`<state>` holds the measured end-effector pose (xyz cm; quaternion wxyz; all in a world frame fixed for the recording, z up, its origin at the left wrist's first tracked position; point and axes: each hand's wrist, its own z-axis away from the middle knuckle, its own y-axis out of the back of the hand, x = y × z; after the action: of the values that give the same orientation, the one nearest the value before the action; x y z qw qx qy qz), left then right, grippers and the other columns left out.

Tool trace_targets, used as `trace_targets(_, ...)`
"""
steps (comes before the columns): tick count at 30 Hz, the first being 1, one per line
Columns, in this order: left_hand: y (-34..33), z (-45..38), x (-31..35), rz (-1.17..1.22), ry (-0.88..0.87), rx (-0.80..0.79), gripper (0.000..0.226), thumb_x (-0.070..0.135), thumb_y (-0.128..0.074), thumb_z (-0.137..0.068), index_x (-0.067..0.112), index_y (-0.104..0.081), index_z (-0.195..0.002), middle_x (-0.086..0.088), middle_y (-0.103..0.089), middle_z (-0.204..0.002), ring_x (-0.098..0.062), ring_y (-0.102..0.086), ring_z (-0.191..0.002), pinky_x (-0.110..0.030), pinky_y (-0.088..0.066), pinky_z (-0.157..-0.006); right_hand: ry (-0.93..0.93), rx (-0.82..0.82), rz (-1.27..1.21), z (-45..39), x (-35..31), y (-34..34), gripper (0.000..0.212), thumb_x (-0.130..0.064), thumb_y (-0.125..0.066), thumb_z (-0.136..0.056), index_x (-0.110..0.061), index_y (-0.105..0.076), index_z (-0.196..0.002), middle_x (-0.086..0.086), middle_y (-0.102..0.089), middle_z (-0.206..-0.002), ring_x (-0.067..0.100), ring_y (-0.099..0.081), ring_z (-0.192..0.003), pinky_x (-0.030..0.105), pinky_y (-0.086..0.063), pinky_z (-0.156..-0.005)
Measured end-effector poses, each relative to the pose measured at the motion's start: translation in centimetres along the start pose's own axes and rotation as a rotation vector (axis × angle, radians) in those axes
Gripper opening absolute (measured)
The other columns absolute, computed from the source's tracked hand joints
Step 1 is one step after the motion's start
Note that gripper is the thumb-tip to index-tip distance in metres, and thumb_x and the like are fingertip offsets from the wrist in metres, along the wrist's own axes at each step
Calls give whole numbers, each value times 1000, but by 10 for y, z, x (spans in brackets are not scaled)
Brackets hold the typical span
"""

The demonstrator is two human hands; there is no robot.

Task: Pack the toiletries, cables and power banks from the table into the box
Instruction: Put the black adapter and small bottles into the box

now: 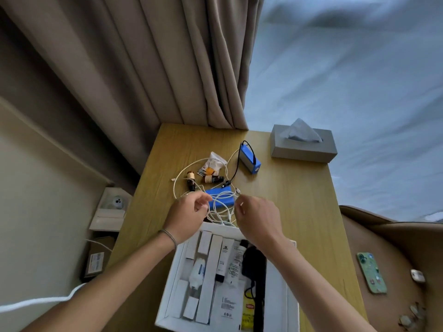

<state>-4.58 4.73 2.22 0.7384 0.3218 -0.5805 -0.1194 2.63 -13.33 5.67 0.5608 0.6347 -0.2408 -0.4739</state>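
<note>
The white cable [221,204] lies bundled on the flat blue power bank [221,197], just beyond the box [172,305], between the left hand [189,212] and right hand [256,216], each pinching a strand.

The box [291,279] sits at the counter's [287,200] near edge, tubes [236,262] inside. Behind it lie tangled cables [223,207], two power banks [249,158] and small bottles [212,179]; the tissue box [303,148] stands far right.
</note>
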Motion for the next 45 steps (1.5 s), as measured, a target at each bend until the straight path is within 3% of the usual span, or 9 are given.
trace_targets(3,8,-26,-8,-30,67,17,21,12,-59,-94,29,-69,-102,14,-69,-96,-1,-64,-89,-18,-54,-72,49,-18,-10,-30,-9,-3,25,-17,-45,-97,-17,-68,-88,1,-70,-77,22,-66,-68,34,-54,-56)
trace_targets(7,17,-60,-17,-60,169,27,20,13,-58,-93,30,-69,-95,9,-70,-93,-5,-65,-82,-23,-54,-66,105,-3,-10,-74,-18,-22,27,-16,-42,-99,-17,-69,-92,0,-70,-81,20,-66,-68,38,-59,-61)
trace_targets(14,28,-100,-50,-138,272,-4,21,14,-59,-92,34,-66,-89,11,-67,-87,-8,-62,-74,-23,-43,-55,69,-56,23,-143,-27,-71,24,-6,-54,-88,-18,-71,-101,2,-72,-90,25,-67,-73,37,-59,-63)
trace_targets(21,35,-128,-78,-192,282,-22,22,12,-60,-88,33,-65,-87,11,-67,-85,-11,-62,-78,-23,-41,-58,61,-168,96,-186,-37,-113,19,-9,-57,-91,-13,-67,-106,6,-67,-96,24,-62,-72,37,-55,-60)
trace_targets(29,31,-146,-99,-234,286,-22,19,15,-61,-87,31,-69,-95,14,-66,-87,-11,-63,-82,-26,-51,-70,197,-231,330,-202,-37,-138,16,-11,-57,-97,-10,-65,-111,9,-62,-106,20,-49,-70,34,-45,-58)
trace_targets(34,30,-153,-106,-279,305,-41,19,17,-59,-87,32,-68,-95,15,-64,-84,-14,-64,-81,-29,-54,-72,239,-232,354,-203,-32,-146,19,-14,-55,-97,-11,-63,-114,9,-61,-110,22,-56,-75,34,-42,-58)
trace_targets(40,29,-173,-105,-348,319,-37,16,21,-53,-92,28,-67,-91,7,-67,-81,-17,-61,-69,-25,-38,-52,21,-73,-73,-194,-35,-139,22,-16,-54,-96,-16,-62,-117,4,-63,-109,25,-61,-89,34,-45,-66)
trace_targets(43,25,-186,-104,-446,289,-45,18,26,-51,-95,22,-68,-90,2,-67,-82,-19,-58,-70,-26,-38,-53,-176,-21,-475,-187,-39,-121,14,-15,-57,-97,-21,-68,-105,-4,-69,-98,14,-62,-84,33,-50,-69)
trace_targets(45,21,-193,-105,-500,291,-87,23,33,-52,-96,18,-69,-92,-2,-68,-86,-22,-61,-75,-28,-43,-58,-284,-32,-800,-177,-42,-106,17,-14,-62,-98,-23,-68,-111,-10,-69,-97,10,-67,-91,31,-58,-79)
